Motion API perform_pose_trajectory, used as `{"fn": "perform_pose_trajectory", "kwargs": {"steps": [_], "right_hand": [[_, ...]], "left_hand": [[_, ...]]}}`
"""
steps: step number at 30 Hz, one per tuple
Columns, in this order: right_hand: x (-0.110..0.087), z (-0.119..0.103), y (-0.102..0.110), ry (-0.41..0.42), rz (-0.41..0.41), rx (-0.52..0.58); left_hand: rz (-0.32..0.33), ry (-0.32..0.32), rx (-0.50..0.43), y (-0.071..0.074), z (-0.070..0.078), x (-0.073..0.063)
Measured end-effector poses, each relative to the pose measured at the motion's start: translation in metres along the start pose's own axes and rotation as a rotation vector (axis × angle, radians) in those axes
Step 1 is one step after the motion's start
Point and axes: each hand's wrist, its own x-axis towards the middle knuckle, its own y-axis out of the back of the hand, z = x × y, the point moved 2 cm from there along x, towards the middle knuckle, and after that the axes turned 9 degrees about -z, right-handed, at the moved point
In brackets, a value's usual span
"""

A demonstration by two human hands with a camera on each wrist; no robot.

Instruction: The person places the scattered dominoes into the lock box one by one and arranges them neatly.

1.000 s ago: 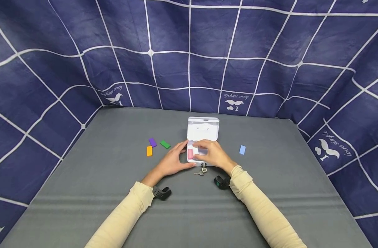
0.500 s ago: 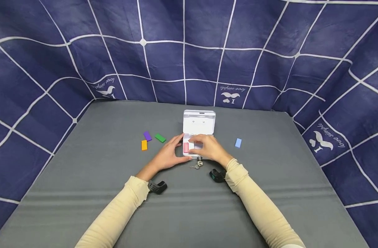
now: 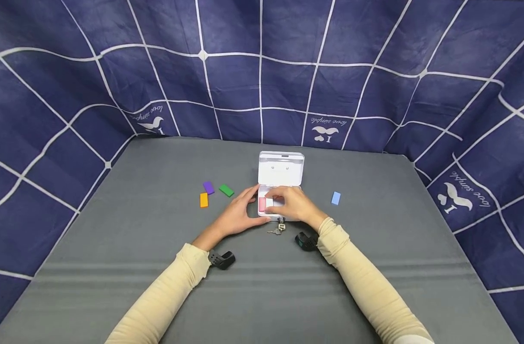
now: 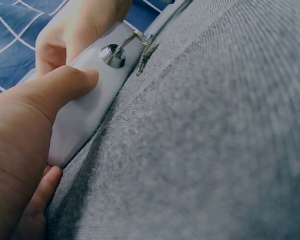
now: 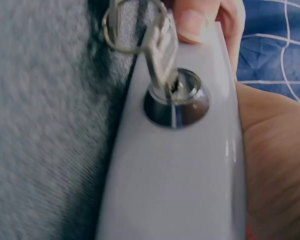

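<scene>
A small white cash box [image 3: 281, 175] stands with its lid raised, a key in the front lock [image 4: 113, 56]. My left hand [image 3: 237, 216] grips its left end, thumb against the front wall and fingers along the side. Over the open box, my right hand [image 3: 295, 204] reaches in from the right with thumb and index finger bent toward each other. Just left of those fingertips lies a pink block [image 3: 262, 204] inside the box. A whitish patch shows between thumb and index finger; I cannot tell whether they pinch something.
Left of the box lie a purple block [image 3: 208, 188], an orange block [image 3: 203, 200] and a green block [image 3: 226, 190]. To the right lies a light blue block [image 3: 336, 198]. A key ring [image 5: 110, 35] with another key hangs from the lock. Blue gridded cloth [image 3: 232, 86] surrounds the grey table.
The head view has shifted slightly. Both hands keep nearly the same place at the box, and the blocks outside it have not moved.
</scene>
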Motion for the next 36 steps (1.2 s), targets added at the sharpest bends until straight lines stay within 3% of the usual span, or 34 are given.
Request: {"fn": "perform_pose_trajectory", "kwargs": {"steps": [6,12,17,26,36], "right_hand": [[-0.004,-0.003,-0.005,-0.006,-0.050,-0.028],[-0.004,-0.006,-0.011,-0.002,-0.046,-0.019],[-0.004,-0.006,-0.010,-0.025,-0.045,-0.027],[0.000,-0.004,-0.010,0.015,-0.038,-0.058],[0.002,0.000,-0.002,0.040,-0.006,-0.062]], "left_hand": [[-0.021,0.013,-0.010,-0.006,0.000,-0.009],[0.009,-0.003,-0.009,-0.010,-0.004,-0.015],[0.019,-0.013,-0.006,-0.011,-0.004,-0.014],[0.018,0.012,0.010,-0.011,-0.003,-0.011],[0.010,0.000,0.012,-0.005,0.002,-0.001]]}}
